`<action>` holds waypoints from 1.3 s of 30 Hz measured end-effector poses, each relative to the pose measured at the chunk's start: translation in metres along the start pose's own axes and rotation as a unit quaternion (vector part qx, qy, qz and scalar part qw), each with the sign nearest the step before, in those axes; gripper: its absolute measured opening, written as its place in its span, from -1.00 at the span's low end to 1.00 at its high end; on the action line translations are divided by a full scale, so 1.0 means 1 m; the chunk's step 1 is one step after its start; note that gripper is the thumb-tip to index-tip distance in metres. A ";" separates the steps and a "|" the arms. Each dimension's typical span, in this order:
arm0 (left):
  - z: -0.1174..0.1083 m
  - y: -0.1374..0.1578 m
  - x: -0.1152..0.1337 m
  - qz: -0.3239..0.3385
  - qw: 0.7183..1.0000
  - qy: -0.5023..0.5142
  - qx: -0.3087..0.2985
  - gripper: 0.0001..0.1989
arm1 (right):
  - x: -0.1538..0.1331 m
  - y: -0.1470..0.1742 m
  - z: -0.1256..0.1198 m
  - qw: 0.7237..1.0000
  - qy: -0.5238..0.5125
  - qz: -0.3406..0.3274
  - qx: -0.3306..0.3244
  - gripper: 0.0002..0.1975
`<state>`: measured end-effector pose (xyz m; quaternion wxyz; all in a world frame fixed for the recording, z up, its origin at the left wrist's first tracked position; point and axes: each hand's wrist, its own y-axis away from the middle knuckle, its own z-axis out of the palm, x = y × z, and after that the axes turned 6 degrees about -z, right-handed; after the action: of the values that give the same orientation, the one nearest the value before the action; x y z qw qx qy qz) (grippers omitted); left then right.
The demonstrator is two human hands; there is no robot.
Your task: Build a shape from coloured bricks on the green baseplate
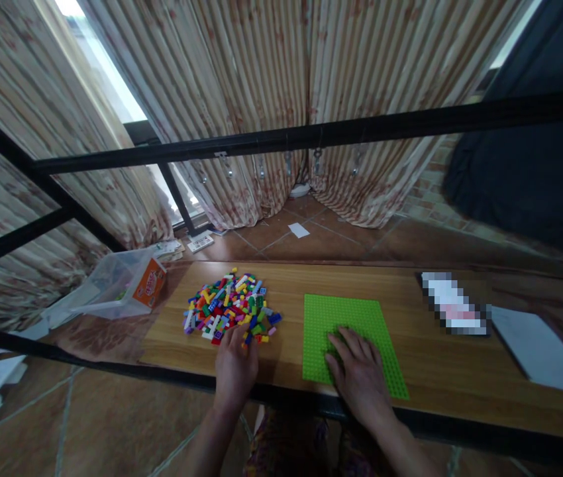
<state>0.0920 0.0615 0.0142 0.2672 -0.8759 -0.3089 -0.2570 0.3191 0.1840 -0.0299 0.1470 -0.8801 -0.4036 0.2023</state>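
Observation:
My left hand [236,364] is at the near edge of a heap of small plastic building bricks [226,301] in many colours. Its fingers are curled together among the closest bricks, and what they hold, if anything, is hidden. A square green studded baseplate [344,311] lies flat to the right of the heap. My right hand [358,368] rests on the near part of this baseplate with its fingers spread, and nothing shows in it. No bricks are visible on the exposed part of the plate.
A clear plastic box [112,285] with an orange label lies left of the wooden table [281,285]. On the right are a blurred-out flat object [453,305] and a white sheet [544,348]. A black metal bar [281,140] crosses beyond the table, before curtains.

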 end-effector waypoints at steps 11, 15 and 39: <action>-0.009 -0.013 -0.002 -0.001 0.991 -0.132 0.021 -0.69 | -0.001 -0.001 -0.001 1.000 -0.006 -0.001 0.020 -0.66; 0.000 -0.027 -0.004 0.009 0.976 -0.218 0.007 -0.72 | -0.002 -0.001 -0.002 1.000 -0.015 0.007 0.019 -0.67; 0.055 -0.024 0.093 0.134 0.973 0.038 -0.182 -0.81 | 0.023 -0.016 -0.032 0.946 -0.288 0.121 0.086 -0.76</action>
<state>0.1538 0.1498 0.0387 0.1466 -0.9328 -0.1268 -0.3038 0.3376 0.2087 -0.0003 0.0737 -0.8108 -0.3002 0.4971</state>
